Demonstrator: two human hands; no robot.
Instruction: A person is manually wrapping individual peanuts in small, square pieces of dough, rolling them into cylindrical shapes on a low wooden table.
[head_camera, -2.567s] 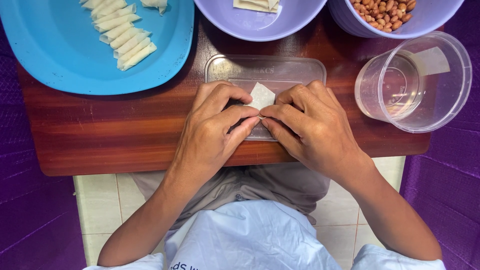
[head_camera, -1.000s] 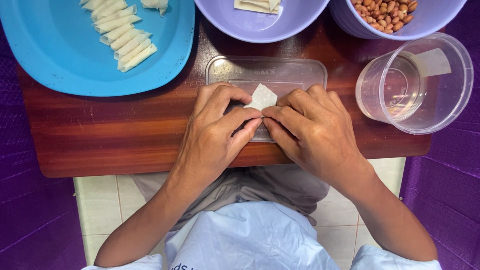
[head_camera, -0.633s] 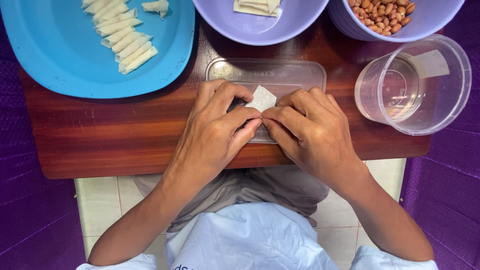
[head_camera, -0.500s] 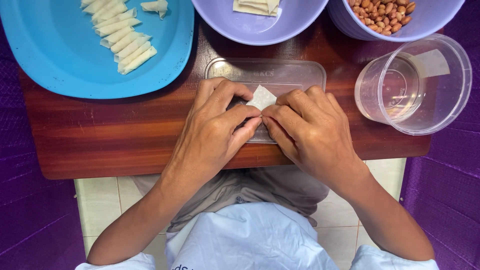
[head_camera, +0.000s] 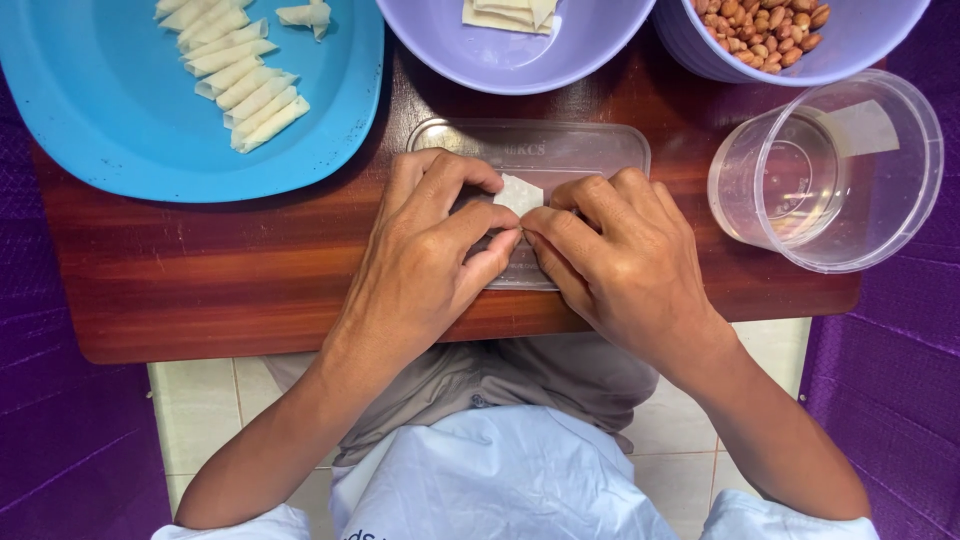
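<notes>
Head view: wrapper (head_camera: 519, 193) pinched between both hands' fingertips (head_camera: 512, 236).

A small sheet of pale, off-white pastry wrapper (head_camera: 519, 192) is held flat against a clear plastic lid (head_camera: 560, 150). Only its far corner is seen, a blunt pointed tip projecting just beyond the pinch where the fingertips of the left hand (head_camera: 430, 255) and right hand (head_camera: 615, 265) meet; the rest is hidden beneath the fingers. The lid is rectangular with rounded corners, lies flat under both hands, and extends past the grip on the far side.
</notes>
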